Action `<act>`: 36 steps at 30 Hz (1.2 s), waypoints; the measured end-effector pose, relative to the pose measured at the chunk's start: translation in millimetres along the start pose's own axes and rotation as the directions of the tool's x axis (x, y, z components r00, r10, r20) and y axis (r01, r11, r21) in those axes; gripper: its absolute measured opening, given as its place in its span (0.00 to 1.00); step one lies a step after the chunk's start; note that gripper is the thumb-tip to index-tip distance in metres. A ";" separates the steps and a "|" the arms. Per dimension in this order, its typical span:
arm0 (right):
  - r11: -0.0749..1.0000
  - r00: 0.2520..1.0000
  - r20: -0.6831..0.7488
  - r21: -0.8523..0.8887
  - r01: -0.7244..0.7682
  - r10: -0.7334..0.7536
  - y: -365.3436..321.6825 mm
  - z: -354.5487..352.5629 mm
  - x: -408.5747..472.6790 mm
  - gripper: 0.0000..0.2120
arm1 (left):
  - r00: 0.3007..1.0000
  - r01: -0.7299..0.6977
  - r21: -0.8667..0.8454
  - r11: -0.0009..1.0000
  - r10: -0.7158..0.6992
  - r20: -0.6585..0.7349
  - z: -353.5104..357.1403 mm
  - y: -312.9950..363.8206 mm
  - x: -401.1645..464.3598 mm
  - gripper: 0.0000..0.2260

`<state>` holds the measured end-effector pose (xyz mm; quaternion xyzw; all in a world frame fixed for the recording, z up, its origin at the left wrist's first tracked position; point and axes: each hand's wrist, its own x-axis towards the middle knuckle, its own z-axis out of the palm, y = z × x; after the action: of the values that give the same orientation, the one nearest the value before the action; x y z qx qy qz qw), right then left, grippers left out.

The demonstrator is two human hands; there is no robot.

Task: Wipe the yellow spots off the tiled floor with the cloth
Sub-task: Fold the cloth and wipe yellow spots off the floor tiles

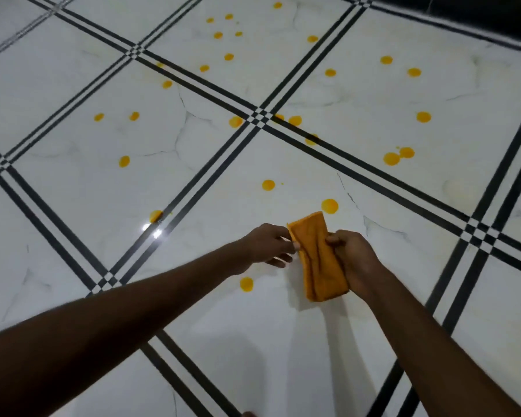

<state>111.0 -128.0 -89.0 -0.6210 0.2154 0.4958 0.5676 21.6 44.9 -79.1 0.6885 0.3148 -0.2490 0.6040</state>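
Observation:
A folded orange cloth (315, 257) hangs above the white tiled floor (253, 341). My right hand (355, 260) grips its right edge and lower end. My left hand (268, 245) pinches the cloth's left edge near the top with thumb and fingertips. Several round yellow spots dot the tiles. One yellow spot (329, 205) lies just beyond the cloth's top, another (246, 284) sits below my left hand, and a third (268, 185) is farther out. More spots spread toward the far side of the floor.
Black double stripes (193, 188) cross the floor in a diagonal grid. A dark wall base or furniture edge (478, 13) runs along the top right. A bright light reflection (151, 230) shines on the tile left of my hands.

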 end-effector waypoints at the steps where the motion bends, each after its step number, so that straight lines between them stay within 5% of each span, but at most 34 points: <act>1: 1.000 1.000 0.017 0.000 -0.003 0.003 -1.7 4.6 -1.9 0.11 | 0.998 -0.025 -0.045 0.999 0.023 -0.050 -1.5 3.6 -4.5 0.06; 5: 0.960 0.993 -0.062 -0.266 0.082 -0.102 -0.1 19.5 -3.7 0.15 | 0.944 -0.114 -0.145 0.983 0.062 -0.323 1.2 13.8 -20.8 0.09; 8: 0.890 0.941 -0.147 -0.395 0.227 -0.305 -2.9 23.0 -10.4 0.12 | 0.946 -0.136 -0.211 0.968 0.063 -0.319 8.6 26.6 -31.1 0.11; 15: 0.890 0.919 0.276 -0.282 0.358 -0.282 -14.7 14.8 -41.5 0.19 | 0.967 -0.206 -0.248 0.947 0.157 -0.201 8.1 40.9 -49.2 0.09; 22: 0.902 0.932 0.016 -0.244 0.356 -0.363 -21.5 -14.2 -38.3 0.12 | 0.971 -0.094 -0.246 0.965 0.035 -0.235 -18.4 32.2 -56.8 0.04; 26: 0.681 0.810 -0.006 -0.546 0.488 -0.586 -29.7 -18.3 -36.6 0.05 | 0.967 -0.098 -0.219 0.971 0.042 -0.251 -18.6 16.5 -52.0 0.03; 28: 0.575 0.725 0.051 -0.571 0.586 -0.687 -36.5 -19.5 -42.0 0.03 | 0.910 -0.249 -0.132 0.959 0.186 -0.370 -19.0 11.8 -50.1 0.02; 30: 0.519 0.678 0.129 -0.546 0.658 -0.723 -45.1 -24.5 -48.1 0.05 | 0.779 -0.368 0.114 0.923 0.373 -0.504 -20.6 9.6 -52.2 0.03; 33: 0.420 0.709 0.269 -0.651 0.632 -0.652 -49.9 -40.1 -41.3 0.05 | 0.624 -0.433 0.345 0.832 0.554 -0.552 -9.0 -8.1 -54.0 0.05; 35: 0.266 0.801 0.305 -0.831 0.488 -0.514 -35.7 -47.6 -33.1 0.09 | 0.637 -0.379 0.509 0.773 0.617 -0.462 7.1 -38.3 -47.9 0.06; 36: 0.203 0.840 0.272 -0.893 0.402 -0.469 -22.1 -49.6 -27.1 0.12 | 0.707 -0.316 0.621 0.717 0.615 -0.351 15.1 -56.8 -43.4 0.08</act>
<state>136.5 -175.7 -61.5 -0.8772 -0.2711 0.3281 0.2220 -48.9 28.3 -88.3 0.9228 0.1983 0.0460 0.3271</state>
